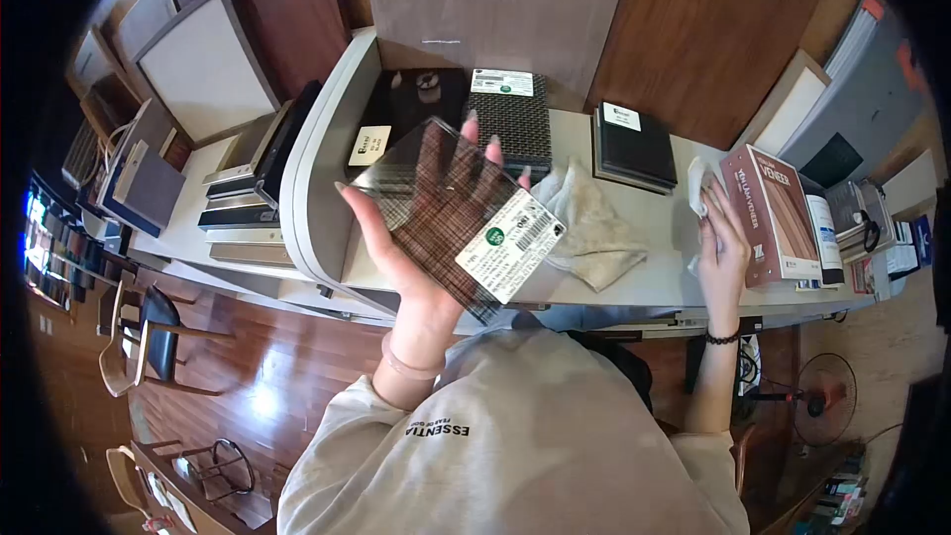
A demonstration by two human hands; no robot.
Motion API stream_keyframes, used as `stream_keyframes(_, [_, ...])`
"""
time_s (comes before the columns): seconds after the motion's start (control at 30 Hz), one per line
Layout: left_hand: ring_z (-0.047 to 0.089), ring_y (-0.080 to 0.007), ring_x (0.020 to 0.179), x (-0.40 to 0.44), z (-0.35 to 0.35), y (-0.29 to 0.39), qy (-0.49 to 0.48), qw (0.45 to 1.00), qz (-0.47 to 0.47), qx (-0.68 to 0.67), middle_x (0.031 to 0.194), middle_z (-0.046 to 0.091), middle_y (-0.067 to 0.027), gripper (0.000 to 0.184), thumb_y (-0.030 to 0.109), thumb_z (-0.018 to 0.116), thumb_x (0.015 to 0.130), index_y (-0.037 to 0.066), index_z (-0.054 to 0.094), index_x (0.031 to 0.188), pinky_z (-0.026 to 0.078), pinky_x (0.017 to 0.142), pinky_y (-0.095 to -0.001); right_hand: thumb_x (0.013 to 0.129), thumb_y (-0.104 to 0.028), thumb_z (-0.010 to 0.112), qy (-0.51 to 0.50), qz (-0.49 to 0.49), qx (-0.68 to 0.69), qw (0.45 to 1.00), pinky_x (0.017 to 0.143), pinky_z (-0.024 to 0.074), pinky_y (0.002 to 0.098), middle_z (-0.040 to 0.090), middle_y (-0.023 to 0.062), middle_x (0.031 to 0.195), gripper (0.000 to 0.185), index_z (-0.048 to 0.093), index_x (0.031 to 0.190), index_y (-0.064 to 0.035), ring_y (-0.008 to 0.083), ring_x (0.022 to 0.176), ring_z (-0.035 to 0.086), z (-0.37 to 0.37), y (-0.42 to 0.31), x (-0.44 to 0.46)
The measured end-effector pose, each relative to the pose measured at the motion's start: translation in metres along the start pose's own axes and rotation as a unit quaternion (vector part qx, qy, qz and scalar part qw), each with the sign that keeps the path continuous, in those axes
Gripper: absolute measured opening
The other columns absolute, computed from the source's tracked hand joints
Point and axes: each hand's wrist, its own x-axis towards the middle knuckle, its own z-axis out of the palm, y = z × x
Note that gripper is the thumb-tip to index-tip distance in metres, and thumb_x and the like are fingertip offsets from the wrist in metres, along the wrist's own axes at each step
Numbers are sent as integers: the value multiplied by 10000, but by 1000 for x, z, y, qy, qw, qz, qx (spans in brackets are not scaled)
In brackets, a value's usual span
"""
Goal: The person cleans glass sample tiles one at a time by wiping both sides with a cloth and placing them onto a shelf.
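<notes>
A see-through square sample panel [436, 228] with a dark grid pattern and a white label rests on the palm of my left hand [426, 228], whose fingers spread behind it. My right hand [723, 236] is at the right of the counter, its fingers bent against a white cloth or tissue [699, 188], beside a red veneer box [773, 218]. A crumpled beige cloth [592, 228] lies on the counter between my hands. Behind the panel stand stacks of dark samples [510, 124] with labels.
Black samples [634, 149] are stacked behind the cloth. A curved white divider [315, 159] stands at the left, with more sample boards [248, 218] beyond it. Scissors [870, 233] and a white bottle [822, 238] are at the right. A fan [817, 398] stands below.
</notes>
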Motion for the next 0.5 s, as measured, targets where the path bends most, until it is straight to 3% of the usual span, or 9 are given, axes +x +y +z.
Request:
stream_keyframes(0.03, [386, -345, 1302, -2, 0, -1, 0, 1000, -4, -2, 1497, 316, -137, 979, 817, 437, 770, 137, 322, 1465, 240, 1114, -591, 864, -36, 578, 1, 3, -3, 1000, 1062, 368, 471, 507, 137, 1390, 405, 618, 1261, -106, 380, 1274, 475, -1, -2, -3])
stream_keyframes(0.13, [376, -359, 1313, -5, 4, 1, -45, 999, 8, 23, 1521, 276, -153, 971, 768, 457, 808, 79, 282, 1470, 229, 1113, -609, 834, -105, 635, -26, -98, -290, 952, 1108, 310, 443, 419, 113, 1469, 512, 552, 1338, -130, 346, 1355, 380, 22, -30, -1])
stream_keyframes(0.17, [376, -359, 1313, -6, 6, 2, -45, 999, 11, 26, 1521, 276, -153, 971, 768, 457, 808, 79, 282, 1470, 229, 1113, -609, 834, -105, 635, -26, -99, -286, 953, 1108, 310, 443, 419, 113, 1469, 512, 552, 1338, -130, 346, 1355, 380, 31, -47, 2])
stream_keyframes(0.23, [359, -359, 1331, -9, 7, -1, -56, 997, -19, 44, 1525, 268, -153, 977, 772, 449, 808, 78, 274, 1473, 231, 1111, -614, 813, -115, 638, -173, -192, -76, 963, 1139, 259, 414, 348, 87, 1517, 582, 505, 1378, -145, 309, 1405, 298, 43, -82, 9])
stream_keyframes(0.27, [351, -359, 1340, -12, 8, -1, -61, 996, -32, 53, 1526, 264, -153, 979, 774, 445, 808, 78, 270, 1474, 232, 1111, -617, 813, -115, 638, -175, -195, -69, 963, 1139, 259, 414, 348, 87, 1517, 582, 505, 1378, -145, 309, 1405, 298, 49, -83, 5])
stream_keyframes(0.37, [334, -360, 1354, -19, 19, 2, -39, 998, -45, 38, 1530, 256, -152, 972, 775, 436, 811, 92, 263, 1479, 235, 1110, -618, 793, -74, 618, -236, -166, -51, 956, 1127, 293, 411, 448, 93, 1448, 552, 540, 1336, -136, 319, 1378, 348, 74, -78, -15])
stream_keyframes(0.43, [325, -361, 1362, -22, 21, 7, -33, 998, -46, 24, 1531, 252, -151, 968, 776, 432, 812, 99, 260, 1482, 236, 1110, -619, 833, -24, 561, -257, -116, 11, 959, 1084, 347, 369, 570, 106, 1323, 468, 556, 1296, -90, 270, 1291, 473, 61, -59, -27])
stream_keyframes(0.5, [284, -343, 1386, -25, 20, 10, -58, 996, -39, 48, 1534, 247, -139, 986, 813, 378, 796, 141, 223, 1501, 230, 1122, -593, 906, -25, 521, -185, 135, 209, 951, 1016, 398, 319, 636, 129, 1194, 355, 554, 1259, -12, 188, 1175, 549, 47, -57, -33])
